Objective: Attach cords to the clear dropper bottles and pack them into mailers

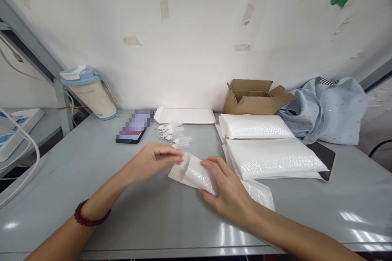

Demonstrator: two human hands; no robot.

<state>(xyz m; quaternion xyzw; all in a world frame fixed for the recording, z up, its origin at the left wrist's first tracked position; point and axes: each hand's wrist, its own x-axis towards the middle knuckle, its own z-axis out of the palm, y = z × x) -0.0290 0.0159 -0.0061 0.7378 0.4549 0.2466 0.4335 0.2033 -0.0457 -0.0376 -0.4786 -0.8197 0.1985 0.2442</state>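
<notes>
A small white bubble mailer [200, 174] is gripped by my right hand [228, 195], fingers on its top and thumb below. My left hand [159, 161] is at the mailer's left end, its fingertips pressed together at the flap; whether they pinch anything is too small to tell. Just beyond lie several small clear plastic bottles [180, 140] with white cords. Another small bubble mailer [260, 193] lies partly under my right forearm. Larger white bubble mailers [275, 159] are stacked to the right.
A white mailer [186, 116] lies by the wall, near a phone [134, 127] and a tumbler [92, 94]. At the back right are an open cardboard box [257, 102], a blue cloth bag [337, 110] and a dark phone [325, 159]. White cables [35, 163] hang at left.
</notes>
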